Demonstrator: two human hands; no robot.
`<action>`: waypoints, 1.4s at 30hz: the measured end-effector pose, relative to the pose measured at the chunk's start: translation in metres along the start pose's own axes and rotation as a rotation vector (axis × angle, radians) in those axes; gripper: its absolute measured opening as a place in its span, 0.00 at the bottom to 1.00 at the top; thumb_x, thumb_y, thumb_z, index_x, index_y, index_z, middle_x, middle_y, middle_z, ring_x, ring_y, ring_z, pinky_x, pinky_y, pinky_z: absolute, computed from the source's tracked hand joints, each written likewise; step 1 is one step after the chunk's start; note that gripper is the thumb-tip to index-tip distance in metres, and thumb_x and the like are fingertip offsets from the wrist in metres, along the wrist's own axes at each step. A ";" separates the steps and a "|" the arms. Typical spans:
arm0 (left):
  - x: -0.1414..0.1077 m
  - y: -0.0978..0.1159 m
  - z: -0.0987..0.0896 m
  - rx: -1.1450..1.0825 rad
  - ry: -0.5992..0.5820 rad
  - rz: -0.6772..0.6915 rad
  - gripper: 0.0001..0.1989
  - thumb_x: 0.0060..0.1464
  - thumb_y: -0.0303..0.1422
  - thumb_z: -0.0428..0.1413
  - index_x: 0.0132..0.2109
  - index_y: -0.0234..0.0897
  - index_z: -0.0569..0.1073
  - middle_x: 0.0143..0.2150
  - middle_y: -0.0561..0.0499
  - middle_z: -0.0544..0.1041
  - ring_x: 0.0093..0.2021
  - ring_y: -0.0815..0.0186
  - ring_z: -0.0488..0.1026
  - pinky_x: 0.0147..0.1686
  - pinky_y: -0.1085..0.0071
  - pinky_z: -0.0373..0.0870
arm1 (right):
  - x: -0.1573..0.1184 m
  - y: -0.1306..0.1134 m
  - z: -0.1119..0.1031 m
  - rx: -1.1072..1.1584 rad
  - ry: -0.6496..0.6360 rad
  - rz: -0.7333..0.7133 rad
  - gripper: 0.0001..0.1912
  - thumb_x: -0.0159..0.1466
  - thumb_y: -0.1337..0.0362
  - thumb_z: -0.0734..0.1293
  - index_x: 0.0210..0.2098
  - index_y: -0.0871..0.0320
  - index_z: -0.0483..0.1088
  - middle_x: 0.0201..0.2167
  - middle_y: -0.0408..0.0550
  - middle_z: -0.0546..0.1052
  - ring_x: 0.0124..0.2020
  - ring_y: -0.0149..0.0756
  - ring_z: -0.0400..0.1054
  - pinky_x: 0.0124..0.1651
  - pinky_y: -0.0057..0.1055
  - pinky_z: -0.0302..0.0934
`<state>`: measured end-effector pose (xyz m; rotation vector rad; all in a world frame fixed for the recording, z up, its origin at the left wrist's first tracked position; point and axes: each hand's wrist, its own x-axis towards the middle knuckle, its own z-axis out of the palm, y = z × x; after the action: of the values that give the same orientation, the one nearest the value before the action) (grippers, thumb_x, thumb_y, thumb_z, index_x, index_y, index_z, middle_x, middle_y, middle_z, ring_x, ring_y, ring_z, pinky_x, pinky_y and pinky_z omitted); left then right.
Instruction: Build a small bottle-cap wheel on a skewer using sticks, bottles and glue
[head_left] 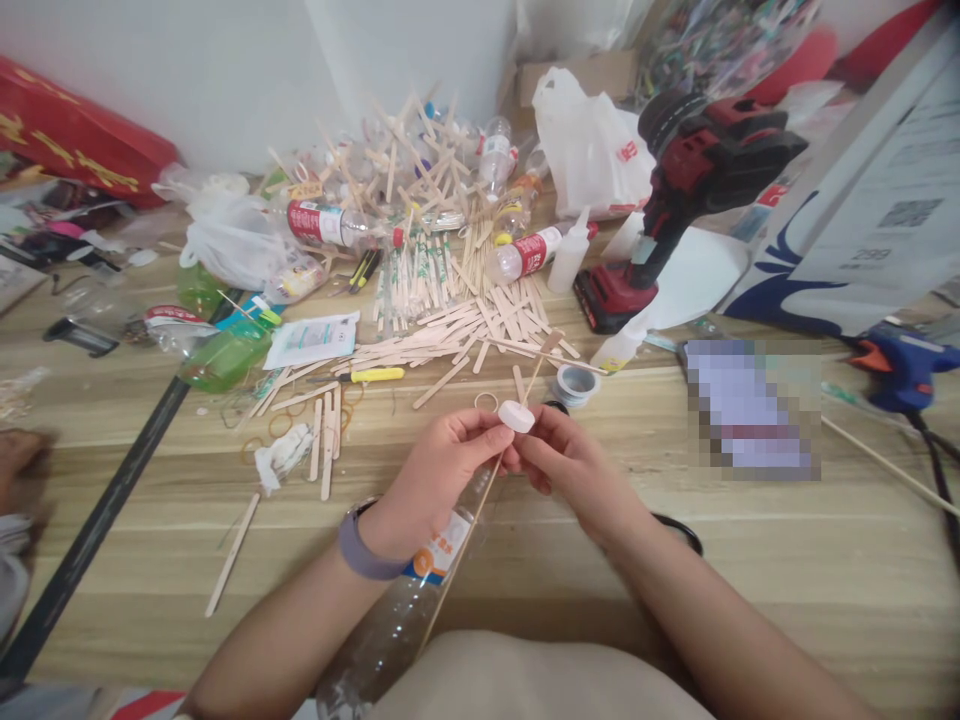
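A white bottle cap (516, 416) is held between my two hands. My left hand (461, 450) pinches its left side with thumb and fingers. The fingers of my right hand (559, 450) are closed at its lower right edge. A thin wooden stick (469, 535) runs up from near my body to the cap, and another length of stick (535, 378) shows above it; whether it pierces the cap I cannot tell. Under my left forearm a clear plastic bottle (382, 620) with a blue and orange label lies tilted towards me. A rubber band (486, 402) sits just beyond my left fingers.
Loose craft sticks (480, 325) and bottles are heaped ahead. To the right stand a red cordless drill (675, 190), a blurred-out flat object (750, 405) and a blue glue gun (907, 365). A yellow-handled tool (375, 375) lies left of centre. Another person's hand (19, 460) shows at far left.
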<state>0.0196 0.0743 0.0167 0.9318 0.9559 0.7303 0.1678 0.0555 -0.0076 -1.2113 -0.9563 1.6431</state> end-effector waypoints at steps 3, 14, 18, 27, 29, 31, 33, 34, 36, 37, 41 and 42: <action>0.001 -0.001 0.000 -0.061 -0.010 -0.020 0.09 0.48 0.36 0.62 0.31 0.34 0.75 0.26 0.53 0.73 0.28 0.70 0.69 0.33 0.72 0.66 | 0.000 0.000 -0.001 -0.007 0.003 -0.030 0.15 0.57 0.54 0.70 0.38 0.57 0.71 0.24 0.40 0.71 0.22 0.27 0.59 0.23 0.25 0.49; 0.000 -0.003 -0.001 -0.066 0.005 -0.099 0.09 0.48 0.36 0.63 0.31 0.33 0.74 0.26 0.52 0.75 0.28 0.70 0.71 0.31 0.72 0.65 | 0.004 -0.002 -0.010 0.197 0.178 -0.089 0.15 0.55 0.52 0.71 0.38 0.54 0.74 0.33 0.42 0.74 0.22 0.26 0.59 0.22 0.25 0.51; 0.001 -0.002 0.002 -0.043 0.040 -0.092 0.08 0.46 0.34 0.63 0.31 0.33 0.75 0.27 0.51 0.75 0.29 0.69 0.71 0.30 0.73 0.65 | 0.001 -0.003 -0.008 0.047 0.166 -0.077 0.15 0.55 0.51 0.71 0.30 0.57 0.73 0.23 0.41 0.71 0.19 0.25 0.56 0.21 0.25 0.48; -0.003 -0.001 0.002 0.342 0.108 0.029 0.07 0.53 0.32 0.58 0.37 0.35 0.79 0.30 0.53 0.77 0.29 0.68 0.70 0.32 0.72 0.66 | -0.006 -0.006 -0.009 -0.436 0.215 -0.337 0.11 0.63 0.57 0.64 0.35 0.56 0.76 0.18 0.40 0.68 0.19 0.30 0.58 0.23 0.29 0.51; -0.004 0.000 0.003 0.459 0.149 0.056 0.08 0.55 0.32 0.56 0.38 0.35 0.79 0.29 0.52 0.77 0.30 0.67 0.72 0.33 0.71 0.67 | -0.005 -0.006 -0.010 -0.527 0.210 -0.375 0.11 0.64 0.59 0.63 0.36 0.56 0.76 0.22 0.43 0.73 0.21 0.32 0.63 0.25 0.30 0.55; -0.006 0.001 0.005 0.557 0.174 0.099 0.08 0.56 0.31 0.55 0.38 0.36 0.79 0.28 0.53 0.77 0.30 0.66 0.73 0.33 0.71 0.67 | -0.004 -0.005 -0.011 -0.605 0.196 -0.455 0.10 0.64 0.61 0.63 0.36 0.55 0.77 0.28 0.47 0.78 0.27 0.36 0.69 0.29 0.32 0.60; -0.007 0.001 0.007 0.634 0.180 0.154 0.09 0.57 0.30 0.54 0.36 0.37 0.79 0.28 0.53 0.77 0.30 0.66 0.73 0.33 0.72 0.66 | -0.002 -0.004 -0.012 -0.669 0.168 -0.538 0.10 0.65 0.63 0.63 0.36 0.55 0.77 0.32 0.49 0.79 0.33 0.38 0.72 0.35 0.33 0.63; -0.008 0.001 0.007 0.664 0.182 0.183 0.09 0.57 0.29 0.53 0.36 0.37 0.79 0.28 0.53 0.78 0.30 0.67 0.73 0.33 0.73 0.66 | -0.002 -0.004 -0.013 -0.694 0.152 -0.564 0.11 0.65 0.64 0.62 0.37 0.55 0.77 0.33 0.50 0.79 0.35 0.39 0.72 0.37 0.34 0.64; -0.009 0.000 0.008 0.707 0.189 0.240 0.09 0.58 0.28 0.53 0.36 0.38 0.79 0.30 0.53 0.79 0.30 0.67 0.73 0.33 0.73 0.66 | -0.001 -0.002 -0.014 -0.731 0.126 -0.593 0.11 0.65 0.65 0.62 0.39 0.55 0.77 0.34 0.50 0.78 0.36 0.39 0.72 0.38 0.34 0.65; -0.010 -0.001 0.008 0.728 0.201 0.272 0.09 0.58 0.27 0.53 0.37 0.38 0.79 0.31 0.53 0.79 0.31 0.68 0.73 0.33 0.73 0.66 | -0.001 -0.002 -0.015 -0.745 0.117 -0.601 0.11 0.65 0.66 0.61 0.40 0.55 0.77 0.34 0.50 0.78 0.36 0.39 0.72 0.38 0.34 0.66; -0.011 -0.004 0.008 0.813 0.250 0.408 0.09 0.58 0.24 0.53 0.38 0.37 0.78 0.31 0.53 0.79 0.31 0.68 0.74 0.34 0.73 0.67 | -0.001 -0.001 -0.016 -0.784 0.099 -0.629 0.12 0.66 0.68 0.61 0.41 0.54 0.76 0.34 0.49 0.77 0.36 0.37 0.72 0.38 0.32 0.66; -0.011 -0.005 0.007 0.825 0.256 0.437 0.09 0.58 0.24 0.53 0.38 0.37 0.78 0.31 0.53 0.79 0.31 0.68 0.74 0.35 0.73 0.67 | -0.001 -0.001 -0.016 -0.793 0.094 -0.635 0.12 0.66 0.69 0.61 0.41 0.55 0.76 0.34 0.49 0.77 0.36 0.37 0.72 0.38 0.32 0.66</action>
<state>0.0225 0.0605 0.0175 1.8420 1.3342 0.8421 0.1833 0.0562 -0.0099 -1.2591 -1.7954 0.6976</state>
